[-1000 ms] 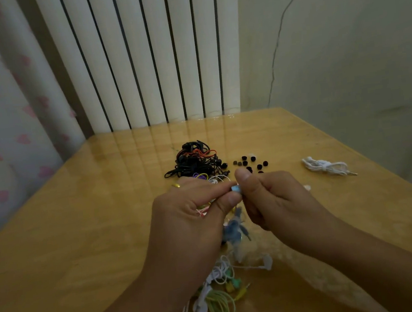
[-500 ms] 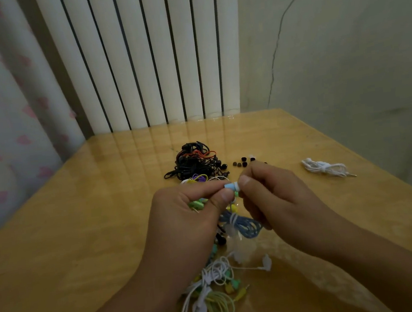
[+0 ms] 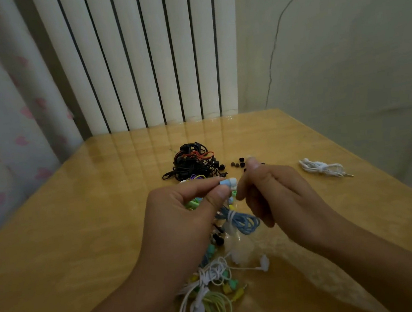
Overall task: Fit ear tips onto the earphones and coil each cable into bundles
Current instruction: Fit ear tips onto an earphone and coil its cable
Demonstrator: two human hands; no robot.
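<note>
Head view: left hand pinches a blue earbud between thumb and forefinger above the middle of the table, its blue cable hanging coiled below. Right hand has fingers curled just beside the bud; whether they hold an ear tip cannot be told. Black ear tips and a black cable tangle lie toward the far edge, a white bundle near the right edge, mixed coloured earphones by the near edge
</note>
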